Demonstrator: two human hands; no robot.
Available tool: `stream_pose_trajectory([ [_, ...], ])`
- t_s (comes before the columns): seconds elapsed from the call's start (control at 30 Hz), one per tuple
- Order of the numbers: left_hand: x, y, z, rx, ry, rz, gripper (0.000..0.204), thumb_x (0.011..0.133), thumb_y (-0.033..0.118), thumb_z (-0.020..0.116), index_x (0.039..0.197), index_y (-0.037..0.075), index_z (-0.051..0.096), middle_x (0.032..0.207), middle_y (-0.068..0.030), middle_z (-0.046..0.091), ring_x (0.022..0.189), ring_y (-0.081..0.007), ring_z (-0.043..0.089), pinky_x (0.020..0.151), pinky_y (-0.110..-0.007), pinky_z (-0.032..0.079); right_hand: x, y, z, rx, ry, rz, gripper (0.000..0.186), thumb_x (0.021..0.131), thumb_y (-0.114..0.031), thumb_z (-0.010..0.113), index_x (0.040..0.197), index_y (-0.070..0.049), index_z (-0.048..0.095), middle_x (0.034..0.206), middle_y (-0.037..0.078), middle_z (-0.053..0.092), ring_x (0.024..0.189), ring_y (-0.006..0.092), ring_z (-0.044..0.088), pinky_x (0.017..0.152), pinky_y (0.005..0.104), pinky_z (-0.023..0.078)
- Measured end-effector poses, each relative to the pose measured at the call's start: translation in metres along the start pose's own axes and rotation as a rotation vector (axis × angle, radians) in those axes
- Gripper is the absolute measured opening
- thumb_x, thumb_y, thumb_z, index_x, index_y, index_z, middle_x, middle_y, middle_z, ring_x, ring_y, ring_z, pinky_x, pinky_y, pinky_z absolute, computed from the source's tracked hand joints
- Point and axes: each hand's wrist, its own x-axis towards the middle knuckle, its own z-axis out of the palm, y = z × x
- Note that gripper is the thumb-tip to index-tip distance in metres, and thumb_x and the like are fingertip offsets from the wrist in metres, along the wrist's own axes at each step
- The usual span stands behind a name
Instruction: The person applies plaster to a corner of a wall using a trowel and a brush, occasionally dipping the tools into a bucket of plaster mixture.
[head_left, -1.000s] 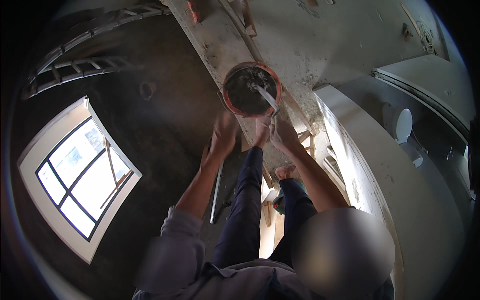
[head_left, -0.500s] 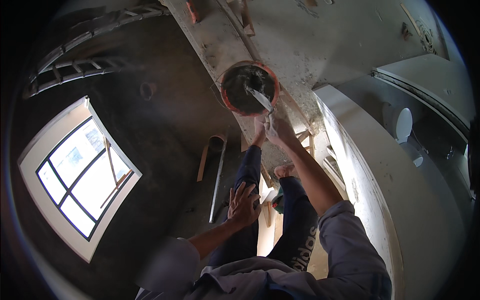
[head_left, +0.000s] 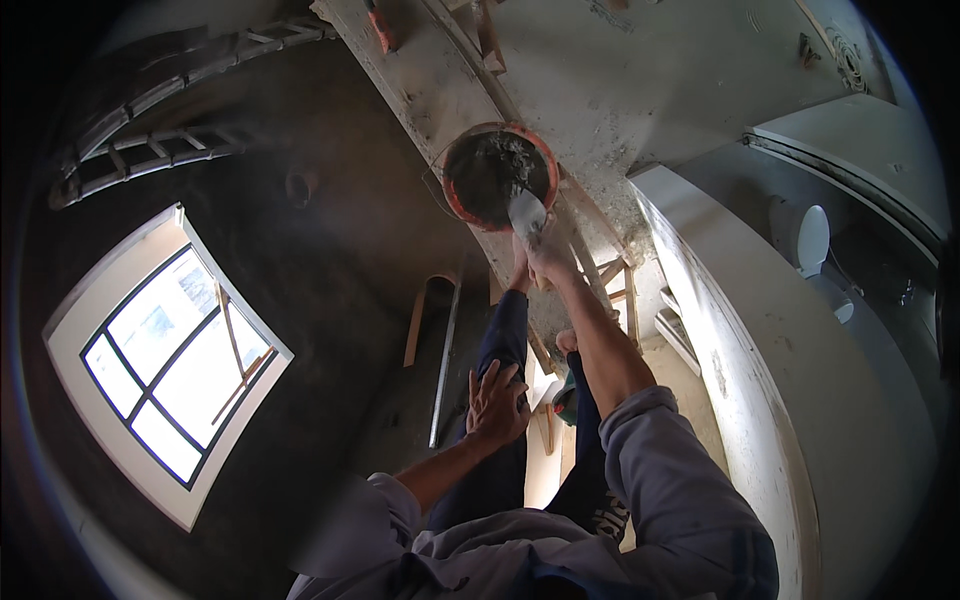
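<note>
My right hand [head_left: 546,258] is closed round the handle of a trowel [head_left: 526,210], whose grey blade rests over the near rim of an orange-rimmed bucket [head_left: 452,175] with dark wet grey material inside. The bucket has a wire handle and stands on a dusty board [head_left: 408,82]. My left hand [head_left: 494,408] lies on my left thigh [head_left: 505,335] with its fingers spread and holds nothing. My bare left foot is just below the bucket, partly behind my right hand.
A wooden frame [head_left: 612,285] shows below the board. A metal ladder [head_left: 160,155] lies at upper left, a window [head_left: 170,360] at left, a long straight bar [head_left: 443,370] below. A pale wall [head_left: 730,300] borders a bathroom with a toilet [head_left: 808,235] at right.
My left hand has dropped from beside the bucket onto my thigh and spread out. The trowel blade has turned and sunk toward the bucket's near rim. My right arm has moved slightly left.
</note>
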Motion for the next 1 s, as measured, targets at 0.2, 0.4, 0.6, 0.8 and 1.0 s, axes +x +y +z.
stream_pose_trajectory([
  [0.2, -0.001, -0.001, -0.001, 0.017, 0.03, 0.03, 0.032, 0.078, 0.021, 0.064, 0.108, 0.011, 0.068, 0.142, -0.0084, 0.042, 0.14, -0.0314, 0.026, 0.115, -0.06, 0.012, -0.035, 0.036, 0.001, -0.262, 0.365, -0.414, 0.04, 0.099, -0.037, 0.037, 0.105, -0.001, 0.054, 0.076, 0.017, 0.063, 0.052, 0.0256, 0.063, 0.044, 0.0451, 0.049],
  [0.4, 0.006, 0.001, -0.013, 0.022, -0.004, 0.028, 0.03, 0.077, 0.019, 0.063, 0.106, 0.011, 0.068, 0.139, -0.0091, 0.046, 0.14, -0.0312, 0.027, 0.115, -0.061, 0.013, 0.024, -0.006, 0.018, 0.13, -0.069, 0.09, 0.033, 0.097, -0.032, 0.042, 0.102, -0.003, 0.055, 0.083, 0.021, 0.065, 0.08, 0.038, 0.065, 0.059, 0.0487, 0.051],
  [0.6, 0.003, -0.003, -0.003, -0.002, 0.014, 0.015, 0.029, 0.077, 0.019, 0.064, 0.104, 0.01, 0.069, 0.139, -0.0082, 0.046, 0.139, -0.0305, 0.028, 0.115, -0.06, 0.013, -0.006, -0.053, 0.034, -0.879, 0.21, -0.206, 0.04, 0.089, -0.017, 0.047, 0.121, 0.008, 0.044, 0.12, 0.041, 0.053, 0.122, 0.0479, 0.048, 0.081, 0.0476, 0.056],
  [0.8, 0.005, -0.005, -0.006, -0.004, 0.043, 0.034, 0.029, 0.077, 0.02, 0.064, 0.105, 0.011, 0.069, 0.137, -0.0078, 0.046, 0.139, -0.0298, 0.027, 0.116, -0.059, 0.011, -0.047, -0.054, -0.019, -0.773, 0.068, -0.234, 0.054, 0.091, -0.023, 0.052, 0.132, 0.007, 0.034, 0.113, 0.035, 0.058, 0.088, 0.0457, 0.065, 0.074, 0.0522, 0.053],
  [1.0, 0.007, -0.004, -0.014, -0.03, 0.015, 0.014, 0.031, 0.077, 0.021, 0.064, 0.106, 0.011, 0.069, 0.137, -0.0073, 0.047, 0.139, -0.0287, 0.027, 0.116, -0.059, 0.011, -0.019, -0.013, -0.014, -0.336, 0.265, -0.237, 0.041, 0.095, -0.035, 0.048, 0.115, 0.0, 0.052, 0.087, 0.027, 0.065, 0.069, 0.0363, 0.067, 0.06, 0.0482, 0.053],
])
